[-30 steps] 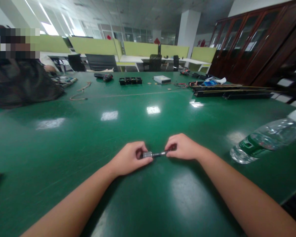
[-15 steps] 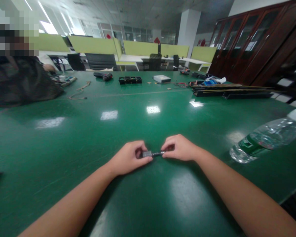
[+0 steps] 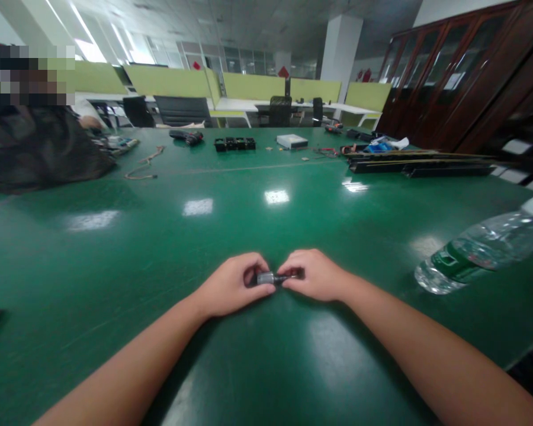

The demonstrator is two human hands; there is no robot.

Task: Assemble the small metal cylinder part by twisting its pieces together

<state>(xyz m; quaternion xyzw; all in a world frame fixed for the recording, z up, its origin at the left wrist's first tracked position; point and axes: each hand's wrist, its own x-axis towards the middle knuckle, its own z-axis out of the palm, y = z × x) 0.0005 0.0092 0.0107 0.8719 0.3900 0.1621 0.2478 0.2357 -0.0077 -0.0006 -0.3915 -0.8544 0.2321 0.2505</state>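
Observation:
My left hand [image 3: 230, 285] rests on the green table, thumb and fingers closed around the thick silver end of a small metal cylinder with a thin dark shaft [image 3: 265, 278]. The shaft points right, lying roughly level just above the tabletop. My right hand [image 3: 316, 276] pinches the shaft near where it meets the thick part. The shaft's far end shows inside the curl of my right fingers. Both hands are close together, fingertips almost touching. The piece is too small and blurred for its exact kind to show.
A clear plastic bottle [image 3: 479, 248] with a green label lies tilted at the right. Toward the back are black blocks [image 3: 235, 144], a white box [image 3: 292, 141], a cable [image 3: 144, 164] and long dark rails [image 3: 421, 164]. Another person [image 3: 39, 145] is at the far left.
My right hand has moved left along the shaft, closer to my left hand, and now grips nearer the thick part. My left hand has stayed in place.

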